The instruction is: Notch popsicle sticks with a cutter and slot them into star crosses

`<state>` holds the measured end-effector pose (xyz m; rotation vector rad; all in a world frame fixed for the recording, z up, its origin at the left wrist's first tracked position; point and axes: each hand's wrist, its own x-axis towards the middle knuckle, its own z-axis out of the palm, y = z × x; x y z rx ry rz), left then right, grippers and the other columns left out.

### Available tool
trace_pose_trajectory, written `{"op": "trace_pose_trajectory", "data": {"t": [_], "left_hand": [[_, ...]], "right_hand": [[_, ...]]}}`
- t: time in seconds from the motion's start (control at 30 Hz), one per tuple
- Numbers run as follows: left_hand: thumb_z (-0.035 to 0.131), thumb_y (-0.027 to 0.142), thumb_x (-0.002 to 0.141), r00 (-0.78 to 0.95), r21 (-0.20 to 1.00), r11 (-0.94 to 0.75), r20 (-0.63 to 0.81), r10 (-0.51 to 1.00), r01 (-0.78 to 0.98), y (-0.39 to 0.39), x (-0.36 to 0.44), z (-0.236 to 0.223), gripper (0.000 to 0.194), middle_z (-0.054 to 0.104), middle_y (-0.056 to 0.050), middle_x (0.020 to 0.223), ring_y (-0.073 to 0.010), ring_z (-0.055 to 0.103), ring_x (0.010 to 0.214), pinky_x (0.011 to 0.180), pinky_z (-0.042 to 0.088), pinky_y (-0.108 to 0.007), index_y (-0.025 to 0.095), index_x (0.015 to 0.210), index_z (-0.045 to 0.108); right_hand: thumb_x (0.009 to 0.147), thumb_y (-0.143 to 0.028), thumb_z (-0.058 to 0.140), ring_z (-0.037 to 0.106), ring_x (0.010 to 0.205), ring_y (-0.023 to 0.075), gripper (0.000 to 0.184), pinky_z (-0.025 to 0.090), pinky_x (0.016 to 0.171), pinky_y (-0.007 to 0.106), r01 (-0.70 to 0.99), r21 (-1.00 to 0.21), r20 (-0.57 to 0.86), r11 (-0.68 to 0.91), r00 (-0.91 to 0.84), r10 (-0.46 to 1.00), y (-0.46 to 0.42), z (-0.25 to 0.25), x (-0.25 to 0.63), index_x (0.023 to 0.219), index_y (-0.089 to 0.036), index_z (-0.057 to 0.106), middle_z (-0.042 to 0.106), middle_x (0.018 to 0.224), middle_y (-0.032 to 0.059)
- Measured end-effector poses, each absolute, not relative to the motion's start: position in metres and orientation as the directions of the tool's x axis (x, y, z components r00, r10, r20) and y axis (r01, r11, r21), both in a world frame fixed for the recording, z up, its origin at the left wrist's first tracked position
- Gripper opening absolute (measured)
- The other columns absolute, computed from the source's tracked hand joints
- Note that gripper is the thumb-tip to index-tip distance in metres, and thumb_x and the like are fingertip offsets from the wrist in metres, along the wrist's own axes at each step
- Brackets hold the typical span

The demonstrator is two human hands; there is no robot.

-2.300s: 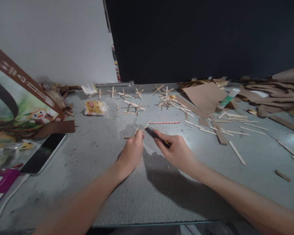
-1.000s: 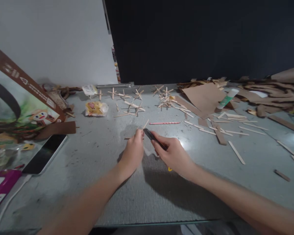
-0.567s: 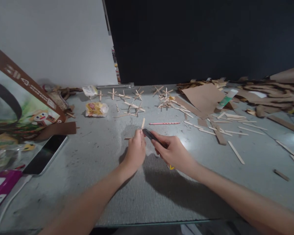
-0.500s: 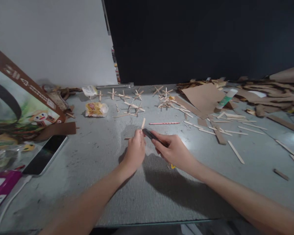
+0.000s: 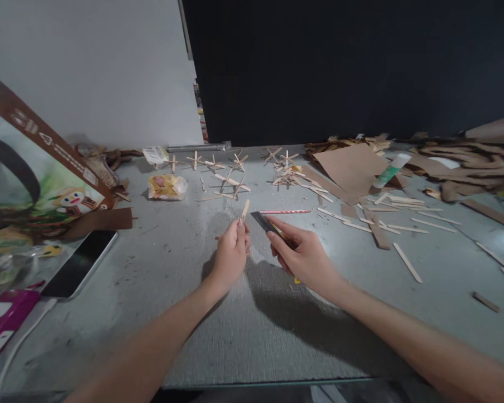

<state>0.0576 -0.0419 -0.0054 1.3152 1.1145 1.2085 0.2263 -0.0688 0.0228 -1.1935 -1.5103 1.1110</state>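
Note:
Between thumb and fingers, my left hand (image 5: 231, 253) pinches a short popsicle stick (image 5: 246, 209) that points up and away. My right hand (image 5: 304, 252) grips a utility knife (image 5: 264, 220), its dark blade angled toward the stick with a small gap between them. Part of the knife's handle is hidden in the palm, and a bit of yellow shows below the fingers. Just beyond the knife a pink pencil (image 5: 286, 211) lies flat on the grey table (image 5: 218, 347). A small piece of stick (image 5: 217, 237) lies by my left knuckles.
Crossed-stick pieces (image 5: 232, 180) stand toward the back. Loose sticks (image 5: 407, 262), cardboard (image 5: 348, 168) and a glue stick (image 5: 391, 170) are on the right. A yellow packet (image 5: 167, 187), a phone (image 5: 79, 263) with a white cable, and a printed bag (image 5: 46, 151) occupy the left.
The knife has moved right, away from the stick in my left hand, and its blade shows more fully. My left hand keeps its hold on the stick.

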Motion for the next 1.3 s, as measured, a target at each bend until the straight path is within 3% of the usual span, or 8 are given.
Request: {"op": "trace_pose_trajectory", "data": {"t": [0.07, 0.2, 0.47, 0.83, 1.07, 1.3], "left_hand": [[0.051, 0.071, 0.098, 0.119, 0.997, -0.062, 0.068, 0.991, -0.054, -0.042, 0.057, -0.003, 0.05, 0.032, 0.01, 0.056, -0.0086, 0.028, 0.046, 0.046, 0.027, -0.021, 0.023, 0.085, 0.048], [0.061, 0.075, 0.09, 0.232, 0.987, 0.001, 0.036, 0.972, -0.16, -0.043, 0.058, 0.002, 0.054, 0.029, 0.011, 0.054, -0.0081, 0.026, 0.045, 0.046, 0.028, -0.021, 0.022, 0.083, 0.051], [0.069, 0.068, 0.087, 0.494, 0.974, 0.155, -0.055, 0.868, -0.165, -0.048, 0.058, 0.005, 0.05, 0.025, 0.012, 0.054, -0.0072, 0.019, 0.046, 0.047, 0.023, -0.023, 0.019, 0.083, 0.059], [0.066, 0.066, 0.09, 0.556, 0.979, 0.156, -0.056, 0.83, -0.134, -0.048, 0.056, 0.004, 0.048, 0.024, 0.011, 0.054, -0.0081, 0.02, 0.046, 0.047, 0.02, -0.024, 0.019, 0.085, 0.062], [0.063, 0.059, 0.091, 0.554, 0.941, 0.271, -0.118, 0.824, -0.204, -0.048, 0.058, 0.009, 0.043, 0.03, 0.009, 0.052, -0.0086, 0.022, 0.046, 0.047, 0.029, -0.025, 0.017, 0.08, 0.065], [0.066, 0.047, 0.093, 0.564, 0.902, 0.34, -0.139, 0.814, -0.267, -0.047, 0.057, 0.008, 0.033, 0.03, 0.009, 0.053, -0.0074, 0.022, 0.046, 0.047, 0.028, -0.023, 0.016, 0.083, 0.066]], "right_hand": [[0.098, -0.051, 0.06, 0.04, 0.044, 0.0089, 0.056, 0.034, 0.043, 0.024, 0.185, -0.97, 0.142, 0.16, -0.108, 0.984, -0.067, 0.023, 0.227, 0.14, -0.014, 0.066, 0.051, 0.06, -0.0066], [0.095, -0.058, 0.064, 0.039, 0.047, 0.0095, 0.044, 0.03, 0.045, 0.025, 0.161, -0.967, 0.189, 0.197, -0.062, 0.98, -0.06, 0.021, 0.231, 0.104, -0.015, 0.07, 0.043, 0.057, -0.0077], [0.084, -0.066, 0.074, 0.032, 0.045, 0.0093, 0.047, 0.026, 0.045, 0.026, 0.075, -0.993, 0.093, 0.093, -0.006, 0.996, -0.051, 0.019, 0.237, 0.083, -0.02, 0.061, 0.038, 0.051, -0.0094], [0.084, -0.062, 0.074, 0.034, 0.045, 0.0092, 0.044, 0.026, 0.044, 0.025, 0.107, -0.99, 0.089, 0.09, -0.016, 0.996, -0.052, 0.021, 0.238, 0.079, -0.021, 0.057, 0.041, 0.05, -0.0086], [0.085, -0.065, 0.073, 0.034, 0.046, 0.0092, 0.047, 0.026, 0.045, 0.025, 0.112, -0.987, 0.109, 0.111, -0.019, 0.994, -0.051, 0.02, 0.239, 0.077, -0.022, 0.055, 0.04, 0.051, -0.0087], [0.089, -0.068, 0.068, 0.033, 0.047, 0.0101, 0.048, 0.027, 0.047, 0.026, 0.101, -0.988, 0.111, 0.113, -0.023, 0.994, -0.047, 0.018, 0.241, 0.079, -0.023, 0.052, 0.037, 0.054, -0.0094]]}}
